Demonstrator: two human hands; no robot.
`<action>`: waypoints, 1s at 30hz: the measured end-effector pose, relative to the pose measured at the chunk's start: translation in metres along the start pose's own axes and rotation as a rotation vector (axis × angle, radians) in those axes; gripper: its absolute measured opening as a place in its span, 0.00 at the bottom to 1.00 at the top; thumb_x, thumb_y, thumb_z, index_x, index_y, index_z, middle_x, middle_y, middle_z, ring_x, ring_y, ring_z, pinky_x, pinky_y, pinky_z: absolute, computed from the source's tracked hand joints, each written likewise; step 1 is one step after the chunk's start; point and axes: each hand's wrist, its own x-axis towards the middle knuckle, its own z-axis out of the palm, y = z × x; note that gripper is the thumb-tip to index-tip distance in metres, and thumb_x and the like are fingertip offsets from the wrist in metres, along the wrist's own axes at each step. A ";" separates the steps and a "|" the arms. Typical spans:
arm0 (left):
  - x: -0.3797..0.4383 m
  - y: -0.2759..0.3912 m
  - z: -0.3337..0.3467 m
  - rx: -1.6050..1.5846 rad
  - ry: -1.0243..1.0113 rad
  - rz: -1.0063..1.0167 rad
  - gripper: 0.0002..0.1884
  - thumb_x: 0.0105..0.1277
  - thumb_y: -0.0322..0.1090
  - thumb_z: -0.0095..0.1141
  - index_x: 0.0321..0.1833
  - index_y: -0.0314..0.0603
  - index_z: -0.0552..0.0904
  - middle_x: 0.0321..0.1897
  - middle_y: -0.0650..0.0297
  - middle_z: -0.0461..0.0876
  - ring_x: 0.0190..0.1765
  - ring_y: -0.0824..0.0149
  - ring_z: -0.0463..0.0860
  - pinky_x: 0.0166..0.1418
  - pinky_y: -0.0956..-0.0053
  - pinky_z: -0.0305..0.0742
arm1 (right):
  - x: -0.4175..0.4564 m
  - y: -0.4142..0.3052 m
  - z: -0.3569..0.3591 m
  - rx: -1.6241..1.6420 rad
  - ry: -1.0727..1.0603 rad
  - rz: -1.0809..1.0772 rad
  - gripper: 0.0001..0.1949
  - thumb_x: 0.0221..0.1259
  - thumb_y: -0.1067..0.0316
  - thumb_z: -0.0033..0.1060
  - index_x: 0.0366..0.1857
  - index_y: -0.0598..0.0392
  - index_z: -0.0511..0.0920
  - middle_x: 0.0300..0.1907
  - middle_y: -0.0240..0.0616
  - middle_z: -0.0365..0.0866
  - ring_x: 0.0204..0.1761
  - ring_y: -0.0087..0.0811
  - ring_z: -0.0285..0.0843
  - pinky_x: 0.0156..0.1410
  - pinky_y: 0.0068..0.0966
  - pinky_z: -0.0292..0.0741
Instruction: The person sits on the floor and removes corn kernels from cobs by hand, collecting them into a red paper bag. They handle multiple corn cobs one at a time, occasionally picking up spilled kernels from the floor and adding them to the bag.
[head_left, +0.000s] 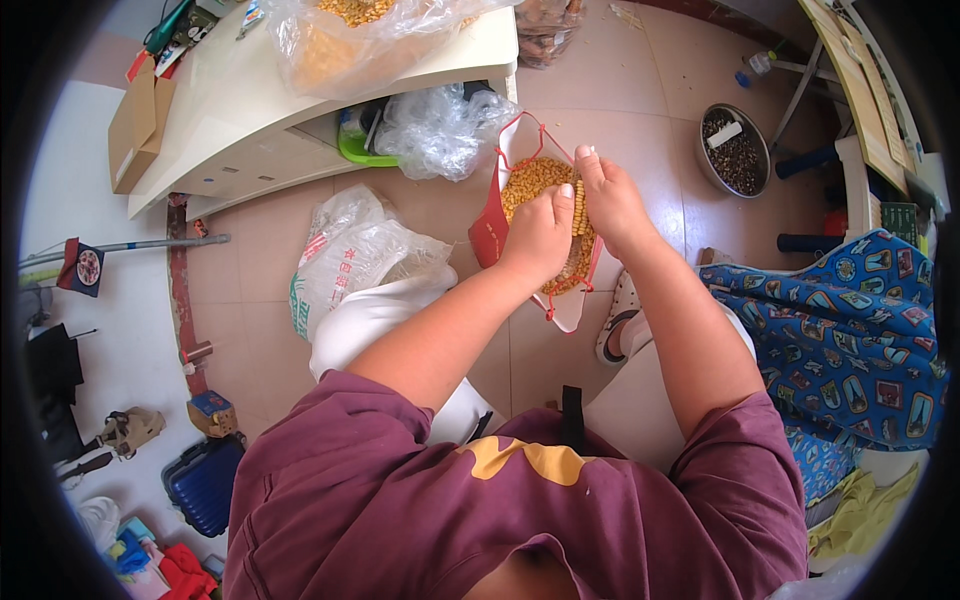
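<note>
A corn cob (580, 211) with yellow kernels lies between my two hands, over the mouth of a red paper bag (489, 225). My left hand (538, 231) is closed around the cob's near side with the thumb up against it. My right hand (613, 201) grips it from the other side, thumb pointing away from me. The fingers under the cob are mostly hidden. Inside the white-lined bag, loose corn kernels (534, 180) form a deep heap. Red cord handles (551, 304) hang at the bag's two ends.
A clear plastic bag of kernels (337, 56) rests on the white table (225, 135). Crumpled plastic (442, 135) sits on the shelf below. A printed plastic sack (352, 259) lies by my left knee. A metal bowl (733, 150) stands on the floor at right, near patterned blue cloth (840, 322).
</note>
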 end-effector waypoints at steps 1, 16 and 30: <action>0.001 0.000 0.001 0.039 -0.001 0.025 0.22 0.79 0.43 0.37 0.35 0.31 0.77 0.29 0.40 0.80 0.37 0.37 0.80 0.42 0.48 0.73 | 0.003 0.004 0.000 -0.031 0.002 0.000 0.30 0.76 0.44 0.45 0.55 0.69 0.76 0.47 0.45 0.81 0.50 0.30 0.75 0.59 0.27 0.71; 0.004 -0.007 0.001 -0.051 0.022 -0.082 0.21 0.77 0.43 0.39 0.34 0.30 0.76 0.27 0.41 0.79 0.36 0.39 0.79 0.42 0.51 0.72 | 0.002 0.004 0.001 -0.021 0.031 -0.008 0.28 0.76 0.45 0.44 0.48 0.67 0.78 0.39 0.40 0.80 0.42 0.28 0.74 0.53 0.27 0.72; -0.002 0.005 -0.001 -0.039 -0.030 -0.024 0.23 0.78 0.47 0.41 0.32 0.32 0.76 0.26 0.43 0.79 0.34 0.41 0.79 0.39 0.51 0.71 | 0.015 0.010 -0.007 0.048 0.121 0.032 0.31 0.74 0.42 0.43 0.44 0.69 0.79 0.38 0.53 0.82 0.43 0.41 0.79 0.53 0.35 0.73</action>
